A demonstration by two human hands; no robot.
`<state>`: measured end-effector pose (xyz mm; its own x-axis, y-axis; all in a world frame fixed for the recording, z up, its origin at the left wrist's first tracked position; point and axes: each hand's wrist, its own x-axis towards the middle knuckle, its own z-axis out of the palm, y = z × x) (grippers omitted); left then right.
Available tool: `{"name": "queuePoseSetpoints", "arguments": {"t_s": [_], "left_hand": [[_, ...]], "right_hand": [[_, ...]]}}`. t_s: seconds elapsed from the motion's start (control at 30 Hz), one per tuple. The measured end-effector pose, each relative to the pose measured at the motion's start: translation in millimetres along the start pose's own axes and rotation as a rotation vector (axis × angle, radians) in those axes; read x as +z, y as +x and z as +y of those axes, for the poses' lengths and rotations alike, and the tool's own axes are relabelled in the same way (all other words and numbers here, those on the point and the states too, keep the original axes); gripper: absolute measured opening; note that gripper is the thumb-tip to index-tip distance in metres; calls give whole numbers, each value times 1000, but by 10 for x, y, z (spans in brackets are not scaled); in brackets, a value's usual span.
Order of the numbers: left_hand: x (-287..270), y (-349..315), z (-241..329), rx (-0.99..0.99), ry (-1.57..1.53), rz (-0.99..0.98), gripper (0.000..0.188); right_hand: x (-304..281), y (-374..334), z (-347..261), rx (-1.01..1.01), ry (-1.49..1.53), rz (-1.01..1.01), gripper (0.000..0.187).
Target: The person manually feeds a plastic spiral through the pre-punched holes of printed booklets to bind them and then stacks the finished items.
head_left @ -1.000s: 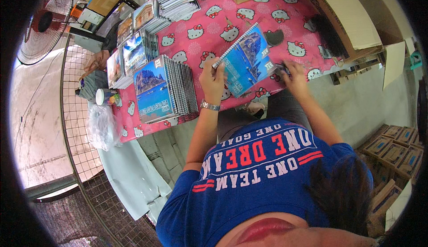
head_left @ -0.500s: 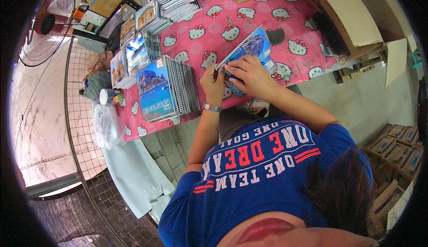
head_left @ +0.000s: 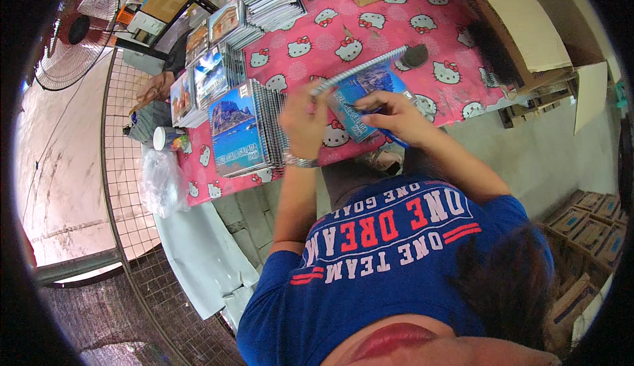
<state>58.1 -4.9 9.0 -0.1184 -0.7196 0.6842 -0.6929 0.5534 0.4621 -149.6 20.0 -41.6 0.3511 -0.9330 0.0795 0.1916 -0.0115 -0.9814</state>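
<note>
A spiral-bound notebook with a blue seaside cover lies tilted in front of me, its wire coil along the far edge. My left hand, blurred, is closed at the coil's left end, fingertips against it. My right hand is over the cover's right part. It grips a small hand tool with blue handles and a dark tip, which looks like pliers; the palm partly hides it. Left of my left hand stands a stack of matching spiral notebooks.
More notebook stacks line the left side of the pink patterned tablecloth. A dark round object lies beyond the coil. Open cardboard boxes stand at the far right, a fan at the far left. A white-lidded jar sits near the left edge.
The notebook has turned so its coil lies flatter across the table. My left hand has shifted left and down; my right hand has drawn back from the coil, and the blue-handled tool now shows.
</note>
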Motion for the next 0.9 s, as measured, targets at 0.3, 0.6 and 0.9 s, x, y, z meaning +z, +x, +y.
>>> {"name": "queuePoseSetpoints", "arguments": {"t_s": [0.3,0.6,0.9], "left_hand": [[-1482,1276,60,349,425,-51,16],[-1213,534,-1360,-262,679,-512,47],[-1510,-133,-1535,-565,439,-440,61]], "right_hand": [[-1419,-435,588,34,-1282,299,28],[-2382,-26,552,9,-1293,589,25],[-3612,17,902,194,-2093,706,29]]}}
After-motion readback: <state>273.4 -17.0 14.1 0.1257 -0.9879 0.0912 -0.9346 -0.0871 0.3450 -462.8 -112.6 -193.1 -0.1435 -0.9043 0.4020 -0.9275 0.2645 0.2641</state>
